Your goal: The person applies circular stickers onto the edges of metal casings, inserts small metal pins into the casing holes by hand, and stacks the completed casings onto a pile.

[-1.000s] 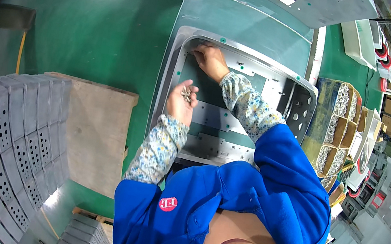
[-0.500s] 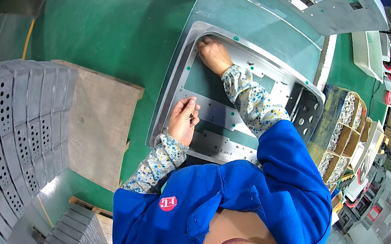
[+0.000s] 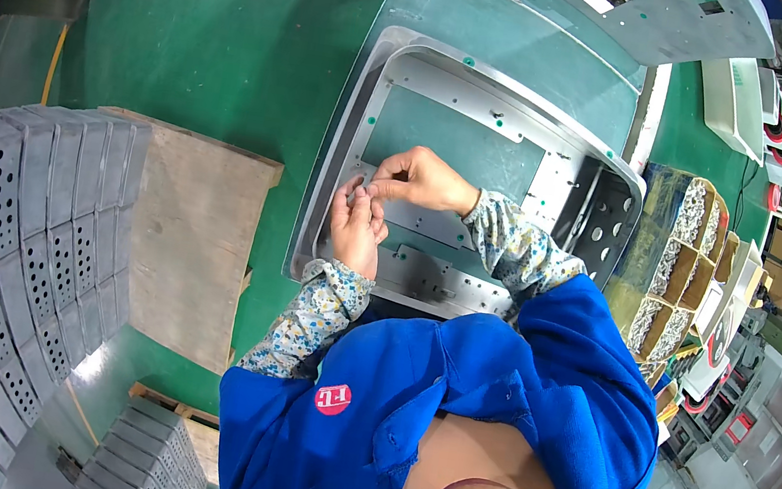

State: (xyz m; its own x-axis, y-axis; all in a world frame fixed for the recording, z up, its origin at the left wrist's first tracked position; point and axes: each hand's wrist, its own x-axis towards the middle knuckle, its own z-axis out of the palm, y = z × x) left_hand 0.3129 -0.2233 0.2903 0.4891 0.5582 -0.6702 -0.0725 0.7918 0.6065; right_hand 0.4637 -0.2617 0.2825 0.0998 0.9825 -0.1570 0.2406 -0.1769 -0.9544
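Note:
A grey metal frame [image 3: 616,161] with rounded corners, a raised rim and cut-out inner plates lies on a green-topped workbench [image 3: 505,21]. Over its left side my two hands meet at the fingertips. My left hand [image 3: 356,231] is closed, with thumb and fingers drawn together. My right hand [image 3: 426,181] reaches across from the right, thumb and forefinger pinched against the left fingertips. Whatever lies between the fingers is too small to make out. Small dark studs and green dots sit along the frame's plates.
To the right stands a divided wooden box [image 3: 684,278] full of small metal parts. Another large metal panel [image 3: 666,28] rests at the far end of the bench. At left, stacked perforated metal panels [image 3: 27,241] stand beside a wooden board [image 3: 195,236].
My right hand has come from the frame's far left corner back to my left hand. My left hand has shifted slightly left and stays closed.

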